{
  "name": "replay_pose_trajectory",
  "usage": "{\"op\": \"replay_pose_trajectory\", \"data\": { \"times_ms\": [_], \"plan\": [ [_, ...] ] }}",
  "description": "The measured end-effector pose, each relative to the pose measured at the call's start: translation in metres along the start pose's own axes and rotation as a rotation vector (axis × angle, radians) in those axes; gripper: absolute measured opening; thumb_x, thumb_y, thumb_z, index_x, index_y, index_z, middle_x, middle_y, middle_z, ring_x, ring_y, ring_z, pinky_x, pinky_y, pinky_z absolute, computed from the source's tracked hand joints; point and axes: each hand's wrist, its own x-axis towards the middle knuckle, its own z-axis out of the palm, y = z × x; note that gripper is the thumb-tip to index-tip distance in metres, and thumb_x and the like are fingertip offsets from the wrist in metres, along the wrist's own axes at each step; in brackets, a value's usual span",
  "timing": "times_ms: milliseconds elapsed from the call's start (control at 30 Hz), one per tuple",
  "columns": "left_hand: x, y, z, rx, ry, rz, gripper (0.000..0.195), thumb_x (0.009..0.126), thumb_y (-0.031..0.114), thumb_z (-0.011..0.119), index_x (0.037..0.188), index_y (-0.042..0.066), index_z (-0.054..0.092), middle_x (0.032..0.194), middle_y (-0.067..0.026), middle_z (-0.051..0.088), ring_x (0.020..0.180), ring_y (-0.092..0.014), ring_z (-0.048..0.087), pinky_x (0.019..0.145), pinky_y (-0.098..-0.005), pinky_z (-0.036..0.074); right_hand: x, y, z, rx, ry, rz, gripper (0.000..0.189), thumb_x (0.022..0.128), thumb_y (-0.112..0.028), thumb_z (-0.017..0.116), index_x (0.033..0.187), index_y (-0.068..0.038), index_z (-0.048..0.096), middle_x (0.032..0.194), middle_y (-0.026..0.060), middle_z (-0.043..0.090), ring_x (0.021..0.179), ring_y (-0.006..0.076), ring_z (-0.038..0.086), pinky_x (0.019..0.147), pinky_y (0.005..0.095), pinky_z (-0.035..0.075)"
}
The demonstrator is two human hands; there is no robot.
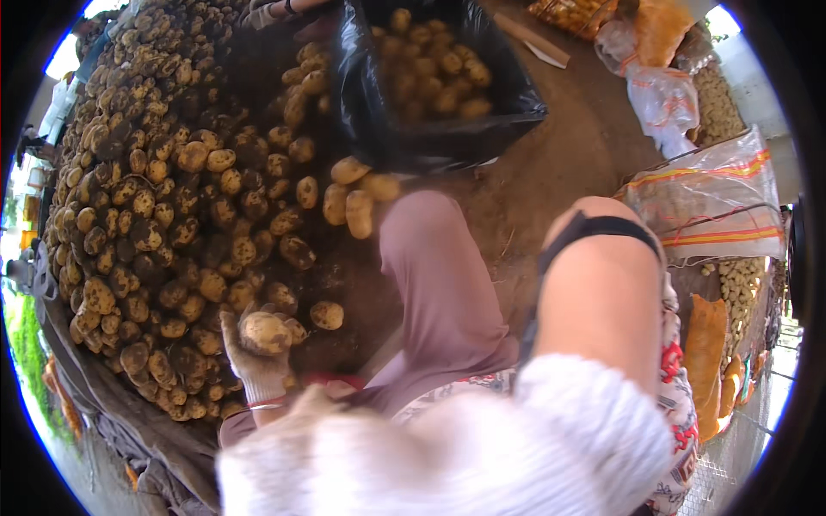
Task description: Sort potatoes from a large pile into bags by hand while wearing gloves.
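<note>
My left hand (pixel 255 361), in a soiled knitted glove with a white cuff, holds a pale potato (pixel 265 333) at the near edge of a large potato heap (pixel 193 219). Many potatoes there carry dark soil. One potato (pixel 327 315) lies apart on the ground, right of that hand. My right hand (pixel 387 445), in a white knitted glove, is raised very close to the camera and blurred. Its fingers point left, and I cannot tell whether they hold anything. Beyond my mauve-covered knee (pixel 439 251), a container lined with black plastic (pixel 426 145) holds potatoes (pixel 432 64).
Several cleaner potatoes (pixel 359 213) lie between my knee and the lined container. Another person's gloved hand (pixel 261 16) is at the top. On the right stand a translucent woven sack (pixel 710 193) and an orange mesh sack (pixel 703 361). Dark cloth (pixel 148 426) borders the heap.
</note>
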Motion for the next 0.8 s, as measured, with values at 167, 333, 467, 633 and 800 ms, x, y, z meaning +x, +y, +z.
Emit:
{"op": "replay_pose_trajectory", "data": {
  "times_ms": [167,333,467,633,800],
  "plan": [
    [0.007,-0.007,0.007,0.182,0.082,-0.090,0.067,0.097,0.062,0.055,0.132,0.005,0.057,0.108,-0.0184,0.067,0.096,-0.037,0.067,0.080,-0.0501,0.057,-0.019,0.024,-0.063,-0.027,0.011,0.160,0.020,0.078,-0.029,0.069,0.072,-0.010,0.067,0.074,0.0075,0.065,0.070,0.0239,0.063,0.057,0.0373,0.048],
    [0.011,-0.011,0.008,0.159,0.042,-0.115,0.070,0.101,0.063,0.045,0.136,0.003,0.057,0.124,-0.0205,0.067,0.107,-0.038,0.067,0.093,-0.0531,0.056,-0.020,0.078,-0.104,-0.122,-0.047,0.309,0.023,0.078,-0.030,0.070,0.066,-0.012,0.063,0.069,0.0050,0.062,0.061,0.0223,0.061,0.053,0.0363,0.046],
    [0.009,0.009,0.018,0.178,-0.018,-0.092,0.073,0.101,0.063,0.043,0.136,0.001,0.056,0.120,-0.0208,0.067,0.105,-0.037,0.067,0.086,-0.0474,0.058,0.006,0.229,-0.085,-0.116,-0.151,0.219,0.026,0.088,-0.037,0.068,0.087,-0.012,0.071,0.089,0.0097,0.069,0.082,0.0296,0.067,0.069,0.0406,0.052],
    [0.002,0.066,0.013,0.333,0.206,0.136,0.068,0.099,0.062,0.053,0.133,0.004,0.059,0.102,-0.0141,0.071,0.084,-0.030,0.072,0.070,-0.0462,0.064,0.021,0.407,-0.072,-0.193,-0.068,0.892,0.050,0.091,-0.054,0.065,0.116,-0.012,0.074,0.121,0.0158,0.071,0.116,0.0360,0.065,0.097,0.0441,0.050],
    [0.011,0.129,-0.042,0.227,0.171,0.127,0.061,0.093,0.062,0.060,0.121,0.007,0.067,0.110,-0.0135,0.072,0.097,-0.031,0.069,0.080,-0.0478,0.060,0.048,0.506,-0.049,-0.413,0.070,0.964,0.049,0.093,-0.044,0.064,0.126,-0.007,0.064,0.128,0.0182,0.064,0.123,0.0359,0.060,0.104,0.0457,0.049]
  ]
}}
